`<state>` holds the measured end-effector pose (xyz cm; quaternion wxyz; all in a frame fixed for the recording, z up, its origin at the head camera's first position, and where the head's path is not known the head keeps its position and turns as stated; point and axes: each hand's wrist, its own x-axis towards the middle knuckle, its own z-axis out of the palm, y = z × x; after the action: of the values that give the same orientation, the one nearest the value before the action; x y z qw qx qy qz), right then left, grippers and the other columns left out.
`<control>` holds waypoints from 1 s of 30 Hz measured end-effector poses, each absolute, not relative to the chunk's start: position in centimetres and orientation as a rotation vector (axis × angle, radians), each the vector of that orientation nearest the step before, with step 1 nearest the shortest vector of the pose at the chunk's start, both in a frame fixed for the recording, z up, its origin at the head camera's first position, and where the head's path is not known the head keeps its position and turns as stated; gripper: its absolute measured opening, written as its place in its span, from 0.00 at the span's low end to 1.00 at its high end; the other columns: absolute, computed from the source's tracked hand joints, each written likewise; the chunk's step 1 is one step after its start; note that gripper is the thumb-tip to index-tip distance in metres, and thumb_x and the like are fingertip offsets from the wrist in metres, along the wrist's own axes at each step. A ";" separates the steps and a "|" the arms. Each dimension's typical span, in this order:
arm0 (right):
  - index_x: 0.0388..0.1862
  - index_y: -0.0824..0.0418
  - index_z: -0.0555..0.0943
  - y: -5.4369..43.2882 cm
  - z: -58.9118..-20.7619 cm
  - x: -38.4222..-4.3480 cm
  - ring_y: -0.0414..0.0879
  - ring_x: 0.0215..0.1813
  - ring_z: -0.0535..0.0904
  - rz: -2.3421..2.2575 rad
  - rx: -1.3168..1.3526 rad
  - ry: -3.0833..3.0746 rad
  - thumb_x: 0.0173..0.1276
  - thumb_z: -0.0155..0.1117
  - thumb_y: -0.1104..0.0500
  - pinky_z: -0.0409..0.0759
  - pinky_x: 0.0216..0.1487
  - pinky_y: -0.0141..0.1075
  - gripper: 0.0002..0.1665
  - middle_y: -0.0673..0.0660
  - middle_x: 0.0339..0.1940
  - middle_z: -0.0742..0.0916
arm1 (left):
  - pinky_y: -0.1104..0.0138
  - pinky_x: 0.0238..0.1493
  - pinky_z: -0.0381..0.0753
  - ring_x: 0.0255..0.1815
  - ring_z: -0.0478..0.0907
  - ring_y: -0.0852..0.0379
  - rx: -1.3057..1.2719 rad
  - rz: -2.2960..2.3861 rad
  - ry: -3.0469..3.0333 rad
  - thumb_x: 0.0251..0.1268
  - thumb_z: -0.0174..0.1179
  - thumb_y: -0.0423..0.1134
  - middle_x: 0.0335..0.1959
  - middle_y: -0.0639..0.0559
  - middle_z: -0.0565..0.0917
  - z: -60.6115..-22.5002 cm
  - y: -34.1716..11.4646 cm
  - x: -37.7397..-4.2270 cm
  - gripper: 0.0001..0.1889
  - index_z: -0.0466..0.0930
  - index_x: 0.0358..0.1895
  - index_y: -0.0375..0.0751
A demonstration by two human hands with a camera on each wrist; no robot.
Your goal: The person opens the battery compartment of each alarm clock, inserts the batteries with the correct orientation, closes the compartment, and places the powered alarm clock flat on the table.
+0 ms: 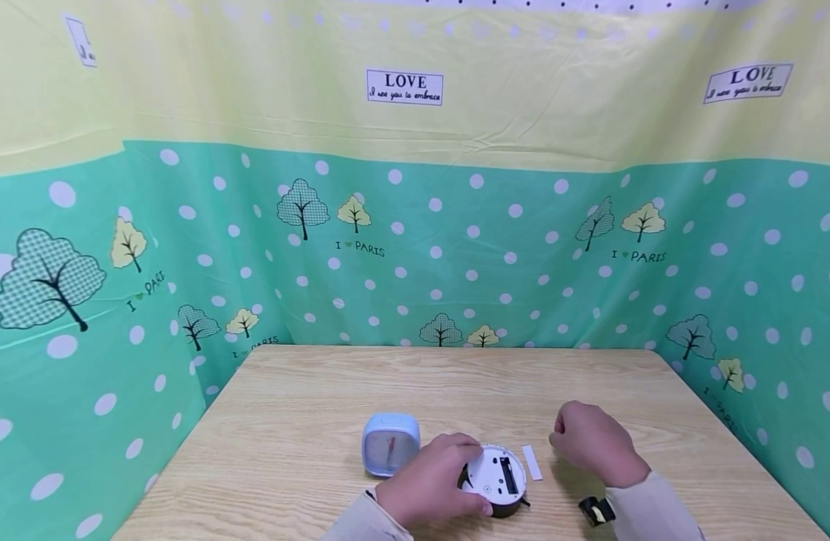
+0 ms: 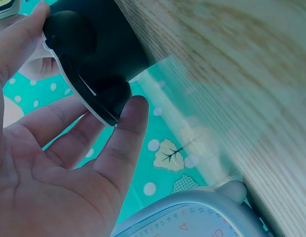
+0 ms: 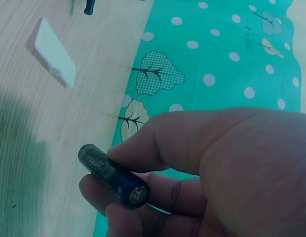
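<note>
1. Sleeves (image 1: 655, 512), nearest the head camera, are covering the forearms behind the two hands.
2. Left hand (image 1: 438, 477) is gripping a round device (image 1: 491, 472), its thumb and fingers spreading widely about the edge.
3. Between the hands, just right of the left one, the device is resting with its white back facing upward and its black body below; a dark battery slot (image 1: 507, 476) is showing.
4. Right hand (image 1: 594, 439) is pinching a dark battery (image 3: 113, 175) narrowly between thumb and fingers, well apart from the device.
5. White strip (image 1: 532, 462) is lying between the device and the right hand.
6. Dark stub (image 1: 525, 503), perhaps a foot, is projecting from the device's rim on the right hand's side; its form is showing poorly.
7. Blue clock (image 1: 390, 445) is standing near the left hand, farther left.
8. Wooden table (image 1: 415, 383) is extending beneath both hands; a dotted green-and-yellow curtain (image 1: 422, 225) is hanging beyond them.
</note>
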<state>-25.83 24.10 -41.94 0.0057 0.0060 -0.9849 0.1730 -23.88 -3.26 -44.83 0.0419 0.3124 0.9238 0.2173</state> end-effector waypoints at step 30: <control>0.21 0.53 0.87 22.5 -41.1 -25.8 0.43 0.25 0.74 0.658 0.158 -3.010 0.59 0.75 0.64 0.73 0.26 0.36 0.10 0.46 0.20 0.84 | 0.60 0.68 0.78 0.66 0.76 0.61 0.888 0.702 2.789 0.52 0.75 0.65 0.67 0.62 0.79 -44.8 -3.1 -24.0 0.38 0.80 0.67 0.55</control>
<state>-25.78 22.51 -41.09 0.0280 0.0512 -0.9753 0.2131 -24.02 -3.06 -44.82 0.0656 0.2944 0.9246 0.2327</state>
